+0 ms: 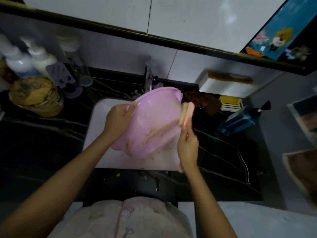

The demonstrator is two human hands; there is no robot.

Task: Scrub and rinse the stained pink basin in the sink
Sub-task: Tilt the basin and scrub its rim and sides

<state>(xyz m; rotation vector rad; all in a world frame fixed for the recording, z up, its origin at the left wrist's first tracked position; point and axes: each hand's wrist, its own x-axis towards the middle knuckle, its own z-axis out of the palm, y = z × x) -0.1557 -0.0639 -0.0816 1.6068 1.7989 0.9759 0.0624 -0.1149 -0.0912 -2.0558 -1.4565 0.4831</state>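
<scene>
Pink basin (151, 121) held tilted over the sink (103, 117), brown stains (151, 134) on its lower part. Left hand (118, 117) grips the left rim. Right hand (187, 146) grips the brush (187, 114), bristles at the right edge. Looks mid-scrub. Next: brush down onto the stains, then rinse.

Dim and murky overall; brightest on the white sink (97, 124), deep shadow across the dark counter (42, 143); motion-blurred brush (186, 114), soft-focus bottles (18, 60), bowed edges.

Left hand (118, 117) grips the basin (154, 119) rim, right hand (187, 148) (lower, nearer) clasps the brush (188, 113), both arms outstretched.
</scene>
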